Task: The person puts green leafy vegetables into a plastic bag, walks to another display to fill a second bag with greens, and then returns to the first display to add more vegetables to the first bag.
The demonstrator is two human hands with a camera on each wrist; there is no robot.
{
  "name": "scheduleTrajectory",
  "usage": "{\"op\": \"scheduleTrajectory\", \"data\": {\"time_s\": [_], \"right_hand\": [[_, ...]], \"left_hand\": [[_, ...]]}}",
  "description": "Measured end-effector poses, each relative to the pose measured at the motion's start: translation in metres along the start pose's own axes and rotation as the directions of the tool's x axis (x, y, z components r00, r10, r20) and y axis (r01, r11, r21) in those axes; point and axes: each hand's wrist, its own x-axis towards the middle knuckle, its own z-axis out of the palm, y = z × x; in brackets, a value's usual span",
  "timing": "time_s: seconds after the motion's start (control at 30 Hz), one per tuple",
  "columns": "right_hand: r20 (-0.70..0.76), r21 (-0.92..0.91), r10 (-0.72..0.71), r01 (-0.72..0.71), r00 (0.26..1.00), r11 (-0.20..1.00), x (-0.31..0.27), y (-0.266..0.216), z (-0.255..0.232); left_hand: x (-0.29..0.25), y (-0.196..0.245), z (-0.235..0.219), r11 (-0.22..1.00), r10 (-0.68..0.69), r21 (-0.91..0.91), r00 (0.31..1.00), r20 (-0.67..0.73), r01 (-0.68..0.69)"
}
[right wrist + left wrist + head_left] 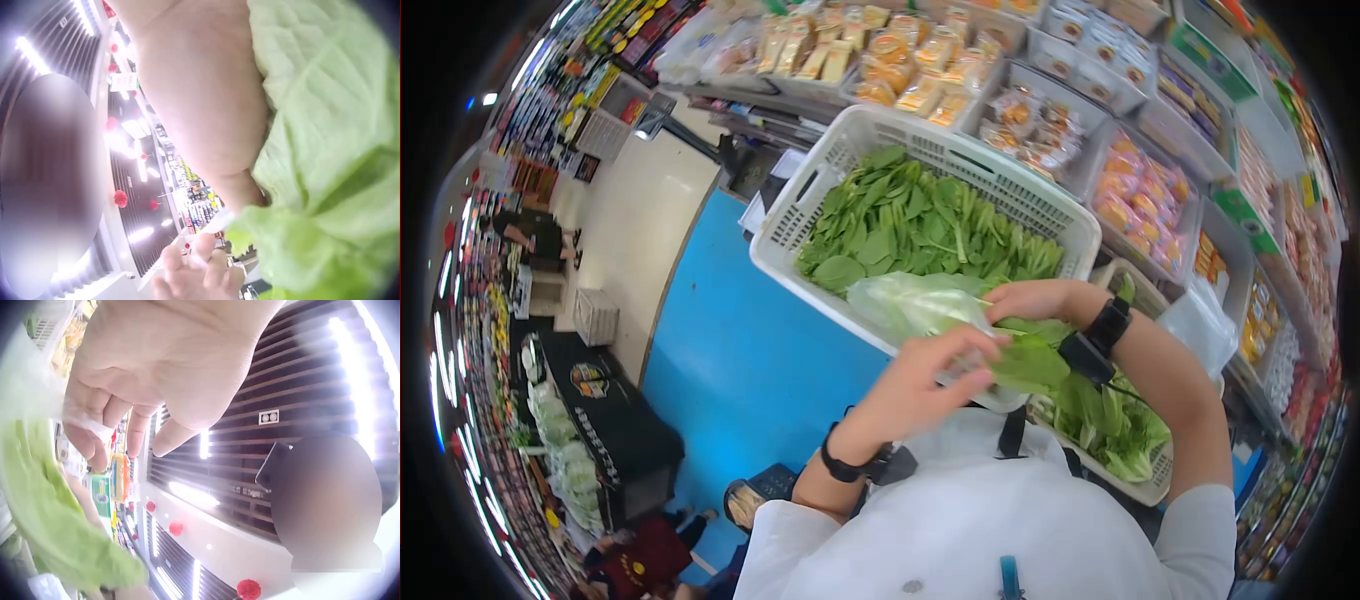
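Observation:
My right hand [1040, 298] grips a bunch of leafy greens [1040, 362] whose broad pale leaves hang toward my body. In the right wrist view these leaves [331, 125] cover much of that hand's fingers. A thin clear plastic bag [915, 303] lies around the far end of the bunch, over the crate's near rim. My left hand [920, 385] is beside the bag, fingers loosely bent and thumb apart. In the left wrist view, a strip of plastic film [81, 415] crosses the fingers of this hand [162, 362].
A white crate [800, 190] ahead holds green leafy vegetables [900, 215]. Below my right arm stands another crate with greens [1120, 440]. Bins of packaged snacks [1140, 195] line the back and right. At left are a black stand [620, 420] and other people [540, 240].

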Motion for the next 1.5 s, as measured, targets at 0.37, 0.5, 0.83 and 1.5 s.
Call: {"op": "scheduleTrajectory", "data": {"time_s": [0.37, 0.5, 0.83, 1.5], "right_hand": [[0.141, 0.402, 0.115, -0.163, 0.983, 0.901, 0.112, -0.042, 0.023], [0.096, 0.473, 0.163, -0.19, 0.982, 0.861, 0.114, -0.066, 0.045], [-0.159, 0.132, -0.386, 0.407, 0.908, 0.904, 0.077, -0.061, 0.042], [0.017, 0.397, -0.215, 0.191, 0.976, 0.898, 0.087, -0.027, 0.04]], "left_hand": [[0.006, -0.005, -0.016, 0.98, 0.082, 0.166, 0.985, 0.154, -0.107], [0.007, -0.003, -0.025, 0.982, 0.094, 0.146, 0.981, 0.168, -0.119], [-0.003, -0.014, -0.057, 0.973, 0.005, -0.228, 0.992, 0.128, 0.024], [-0.003, -0.011, -0.084, 0.878, 0.094, -0.469, 0.995, -0.034, -0.099]]}}
